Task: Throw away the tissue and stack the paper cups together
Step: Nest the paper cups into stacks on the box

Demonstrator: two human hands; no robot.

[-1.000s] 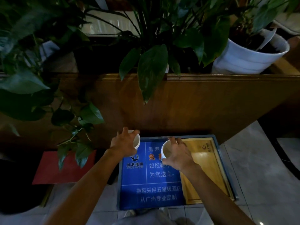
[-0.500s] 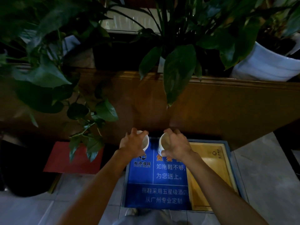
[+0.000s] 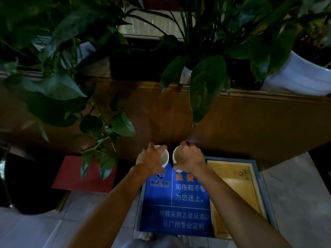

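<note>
White paper cups, one per hand: left hand [image 3: 151, 161] has fingers wrapped round the left cup [image 3: 164, 158], right hand [image 3: 190, 159] is closed round the right cup [image 3: 176, 159], both lifted and tilted so the mouths face each other, rims near but not touching, above the far edge of the blue sign board [image 3: 176, 199]. Stacking isn't done yet; no tissue visible anywhere, so can't say where it is or whether it's binned already. Risks, as I judge them: both cups open-end to open-end won't nest, so one needs turning base-first into the other, and a rushed push w/ rims misaligned would crease or crush thin paper walls. Right cup interior looks brownish, poss. leftover drink or just dim light, can't tell; if liquid, the tilt could spill it onto the board. Squeezing too hard would ovalise a rim and block the nest. Light is v. low, so judging alignment is harder. Around: wooden ledge [image 3: 232, 122] just beyond the hands, w/ big green leaves [image 3: 206, 83] hanging down right above and trailing leaves to the left, close enough to brush a raised cup. White plant pot [image 3: 295, 77] sits up right, well apart. Yellowish wooden tray [image 3: 232, 190] lies beside the blue board under the right forearm, red mat [image 3: 84, 176] on the floor to the left, dark round object far left, poss. a bin, unclear
</note>
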